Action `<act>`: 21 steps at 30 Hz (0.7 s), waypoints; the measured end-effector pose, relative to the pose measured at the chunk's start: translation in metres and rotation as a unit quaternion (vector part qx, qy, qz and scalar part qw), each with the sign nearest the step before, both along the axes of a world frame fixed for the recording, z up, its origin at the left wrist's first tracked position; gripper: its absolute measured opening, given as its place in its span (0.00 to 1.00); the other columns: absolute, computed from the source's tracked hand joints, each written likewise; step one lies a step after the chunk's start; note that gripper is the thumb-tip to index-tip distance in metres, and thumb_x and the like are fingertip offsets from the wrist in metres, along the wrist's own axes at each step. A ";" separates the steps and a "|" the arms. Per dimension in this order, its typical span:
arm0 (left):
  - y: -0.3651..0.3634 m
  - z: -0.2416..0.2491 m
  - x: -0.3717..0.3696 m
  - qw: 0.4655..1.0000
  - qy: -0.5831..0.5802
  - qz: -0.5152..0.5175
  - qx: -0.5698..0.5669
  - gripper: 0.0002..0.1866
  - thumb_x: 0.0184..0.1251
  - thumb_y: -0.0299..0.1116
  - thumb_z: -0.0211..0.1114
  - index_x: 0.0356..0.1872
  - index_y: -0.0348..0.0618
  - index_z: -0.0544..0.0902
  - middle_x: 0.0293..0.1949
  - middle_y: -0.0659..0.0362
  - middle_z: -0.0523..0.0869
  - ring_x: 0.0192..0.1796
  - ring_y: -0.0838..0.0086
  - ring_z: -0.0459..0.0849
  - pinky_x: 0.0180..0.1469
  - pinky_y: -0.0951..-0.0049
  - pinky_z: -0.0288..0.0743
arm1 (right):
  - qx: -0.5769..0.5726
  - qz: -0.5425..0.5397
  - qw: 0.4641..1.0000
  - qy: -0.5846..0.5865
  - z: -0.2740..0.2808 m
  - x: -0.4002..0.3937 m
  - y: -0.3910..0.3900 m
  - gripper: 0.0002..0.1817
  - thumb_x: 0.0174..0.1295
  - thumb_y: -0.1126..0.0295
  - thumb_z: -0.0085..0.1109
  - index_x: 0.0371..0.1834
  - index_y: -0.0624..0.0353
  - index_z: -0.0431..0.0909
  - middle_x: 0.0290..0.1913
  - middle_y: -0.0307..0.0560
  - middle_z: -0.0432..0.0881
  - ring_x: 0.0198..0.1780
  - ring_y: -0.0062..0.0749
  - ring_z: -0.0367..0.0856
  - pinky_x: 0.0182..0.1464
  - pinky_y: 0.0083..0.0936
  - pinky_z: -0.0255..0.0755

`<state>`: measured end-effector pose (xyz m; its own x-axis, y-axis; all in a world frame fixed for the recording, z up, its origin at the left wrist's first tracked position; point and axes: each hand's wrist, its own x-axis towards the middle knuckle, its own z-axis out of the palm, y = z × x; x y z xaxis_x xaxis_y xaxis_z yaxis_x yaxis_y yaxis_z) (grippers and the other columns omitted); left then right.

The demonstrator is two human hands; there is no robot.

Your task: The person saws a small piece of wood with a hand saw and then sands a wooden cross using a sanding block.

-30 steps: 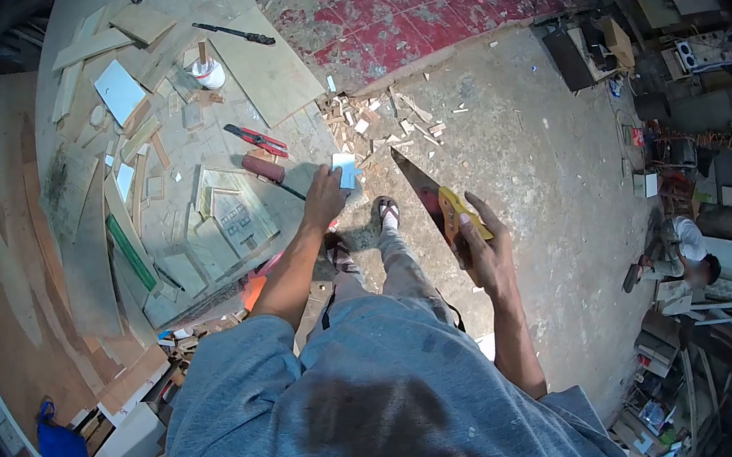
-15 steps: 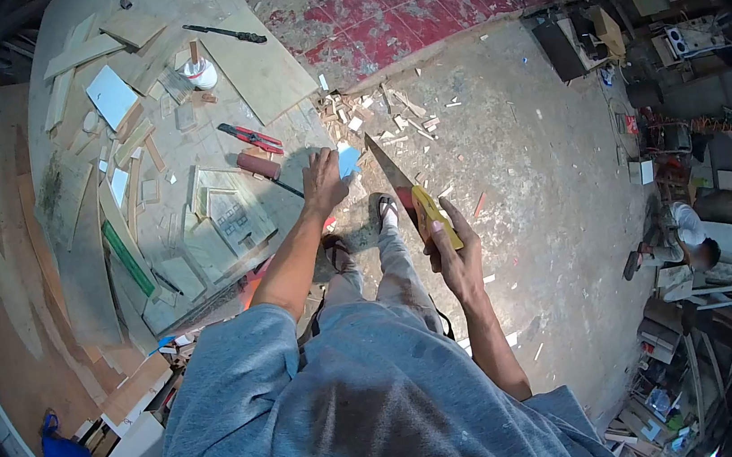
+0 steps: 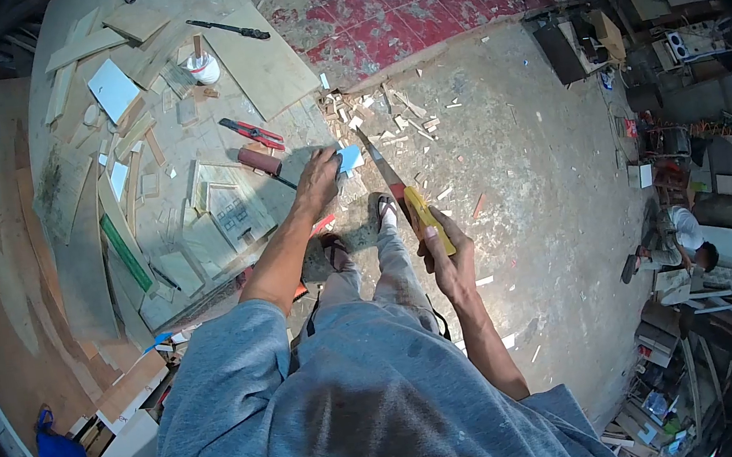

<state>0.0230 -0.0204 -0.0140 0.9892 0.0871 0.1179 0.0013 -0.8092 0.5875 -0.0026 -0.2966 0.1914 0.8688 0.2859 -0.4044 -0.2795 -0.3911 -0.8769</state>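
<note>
My right hand [image 3: 452, 253] is wrapped round the yellow handle of a hand saw [image 3: 429, 219], whose blade points up and to the left over the floor. At the right edge of the workbench, my left hand [image 3: 319, 180] has its fingers closed on a small blue piece [image 3: 349, 158]. The saw blade and the blue piece are apart. Left of my left hand lie a dark red cylinder [image 3: 260, 162] with a dark rod and red-handled pliers [image 3: 252, 134]. A small wooden house model [image 3: 227, 210] rests on the bench nearby.
The workbench [image 3: 234, 99] holds wood strips, a white tub [image 3: 202, 68] and a black tool [image 3: 228, 29]. Wood scraps [image 3: 406, 106] litter the floor beyond the bench. Another person [image 3: 685, 239] sits at the far right among stacked objects.
The saw has shifted slightly down and left with my right hand. More of the blue piece shows beside my left hand. The person at the right has moved their head slightly.
</note>
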 end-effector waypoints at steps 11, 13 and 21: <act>-0.006 0.001 -0.003 0.997 0.073 0.005 0.019 0.12 0.61 0.25 0.68 0.45 0.34 0.82 0.51 0.45 0.79 0.58 0.48 0.77 0.59 0.54 0.76 | 0.015 -0.020 0.999 -0.041 -0.016 -0.016 0.003 0.31 0.77 0.54 0.54 0.71 0.71 0.71 0.27 0.43 0.79 0.23 0.20 0.73 0.24 0.20 0.66; -0.015 0.003 -0.010 0.996 0.081 0.022 -0.006 0.12 0.63 0.29 0.69 0.44 0.33 0.82 0.51 0.44 0.79 0.58 0.48 0.77 0.58 0.55 0.76 | 0.023 -0.035 0.999 -0.033 -0.012 -0.015 0.004 0.31 0.77 0.54 0.54 0.71 0.71 0.71 0.27 0.42 0.78 0.23 0.20 0.73 0.23 0.20 0.66; -0.008 -0.003 0.001 0.988 0.064 -0.057 0.128 0.24 0.54 0.34 0.77 0.50 0.33 0.81 0.55 0.47 0.79 0.62 0.50 0.77 0.62 0.56 0.76 | 0.035 -0.062 0.997 -0.004 -0.010 -0.013 0.001 0.32 0.77 0.54 0.54 0.71 0.72 0.70 0.27 0.41 0.78 0.22 0.19 0.72 0.23 0.19 0.65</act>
